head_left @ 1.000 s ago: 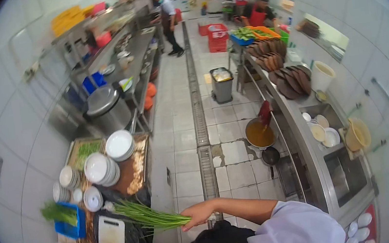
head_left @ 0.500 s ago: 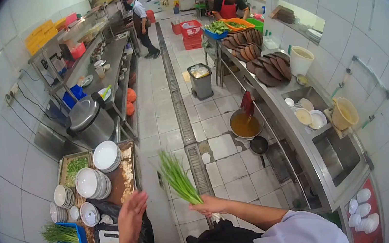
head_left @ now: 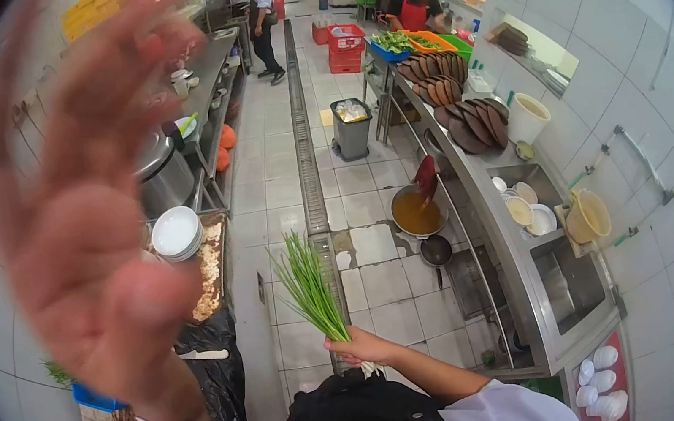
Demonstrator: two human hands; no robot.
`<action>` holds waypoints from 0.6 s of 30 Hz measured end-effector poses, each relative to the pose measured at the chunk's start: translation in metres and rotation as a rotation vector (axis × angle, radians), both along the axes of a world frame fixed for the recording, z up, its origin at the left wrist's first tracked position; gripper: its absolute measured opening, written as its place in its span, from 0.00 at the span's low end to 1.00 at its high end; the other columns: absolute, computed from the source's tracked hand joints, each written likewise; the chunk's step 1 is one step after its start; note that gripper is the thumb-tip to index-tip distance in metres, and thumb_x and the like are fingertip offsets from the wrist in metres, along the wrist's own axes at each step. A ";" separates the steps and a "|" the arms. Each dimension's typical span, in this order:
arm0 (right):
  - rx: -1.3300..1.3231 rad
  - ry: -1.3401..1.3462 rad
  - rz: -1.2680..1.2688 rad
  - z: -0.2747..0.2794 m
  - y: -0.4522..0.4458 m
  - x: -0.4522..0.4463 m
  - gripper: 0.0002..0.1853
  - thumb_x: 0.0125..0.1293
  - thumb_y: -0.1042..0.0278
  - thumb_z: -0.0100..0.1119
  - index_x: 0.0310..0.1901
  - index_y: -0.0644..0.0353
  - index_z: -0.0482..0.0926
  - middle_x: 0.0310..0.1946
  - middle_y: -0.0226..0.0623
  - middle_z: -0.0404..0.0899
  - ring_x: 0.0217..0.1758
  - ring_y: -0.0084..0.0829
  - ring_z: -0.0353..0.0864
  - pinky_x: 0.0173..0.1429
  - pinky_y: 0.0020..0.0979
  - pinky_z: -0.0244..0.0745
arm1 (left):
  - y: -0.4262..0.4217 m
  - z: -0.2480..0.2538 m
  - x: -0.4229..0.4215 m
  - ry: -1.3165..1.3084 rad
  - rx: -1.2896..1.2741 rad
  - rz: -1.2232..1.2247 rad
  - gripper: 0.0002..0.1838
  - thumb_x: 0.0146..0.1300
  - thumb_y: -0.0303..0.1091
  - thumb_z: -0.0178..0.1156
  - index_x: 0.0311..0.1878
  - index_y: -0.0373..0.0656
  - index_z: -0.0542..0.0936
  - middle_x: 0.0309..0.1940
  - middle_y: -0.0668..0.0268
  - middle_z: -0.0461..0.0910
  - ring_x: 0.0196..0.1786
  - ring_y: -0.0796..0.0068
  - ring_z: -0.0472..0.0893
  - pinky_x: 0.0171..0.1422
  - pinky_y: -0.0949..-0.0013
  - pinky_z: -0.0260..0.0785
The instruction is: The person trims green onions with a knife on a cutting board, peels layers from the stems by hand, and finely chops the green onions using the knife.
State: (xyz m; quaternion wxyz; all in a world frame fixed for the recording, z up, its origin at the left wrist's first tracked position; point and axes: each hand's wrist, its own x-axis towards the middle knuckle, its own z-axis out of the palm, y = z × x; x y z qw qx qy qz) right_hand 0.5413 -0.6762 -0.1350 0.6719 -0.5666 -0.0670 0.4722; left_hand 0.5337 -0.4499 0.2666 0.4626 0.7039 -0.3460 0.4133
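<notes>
My right hand (head_left: pixel 362 347) is closed around the lower end of a bunch of spring onions (head_left: pixel 314 292), held in front of my body. Their green tops point up and away, and the white ends poke out below the fist. Close to the camera, my left hand (head_left: pixel 92 226) is raised with its fingers apart and nothing in it; it is somewhat blurred. It covers much of the left worktable. Near my left wrist, a white knife handle (head_left: pixel 205 355) shows beside black plastic (head_left: pixel 223 396).
White bowls (head_left: pixel 177 231) are stacked at the left. A blue tray (head_left: pixel 99 398) is partly hidden. On the right runs a steel counter with sinks (head_left: pixel 570 286) and brown plates (head_left: pixel 474 120). A pot of brown liquid (head_left: pixel 419 210) and a grey bin (head_left: pixel 352 133) stand on the floor. Two people are farther back.
My left hand has risen from beside the worktable to near the camera. The knife handle has come into view. My right hand still holds the spring onions, and the view has shifted slightly.
</notes>
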 end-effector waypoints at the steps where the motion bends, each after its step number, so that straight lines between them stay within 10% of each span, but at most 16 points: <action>1: -0.003 -0.005 -0.013 0.001 0.001 -0.001 0.16 0.84 0.54 0.66 0.49 0.57 0.74 0.21 0.21 0.65 0.18 0.16 0.62 0.22 0.26 0.58 | 0.004 0.002 0.001 -0.106 0.009 0.050 0.53 0.77 0.56 0.64 0.88 0.30 0.50 0.79 0.34 0.70 0.79 0.37 0.76 0.85 0.43 0.64; 18: -0.106 -0.068 0.063 -0.017 0.008 0.001 0.17 0.83 0.50 0.66 0.50 0.56 0.77 0.20 0.21 0.69 0.19 0.18 0.66 0.25 0.28 0.63 | 0.098 0.016 0.015 -0.553 -0.005 0.479 0.50 0.71 0.54 0.72 0.83 0.34 0.59 0.80 0.36 0.69 0.80 0.39 0.73 0.85 0.42 0.61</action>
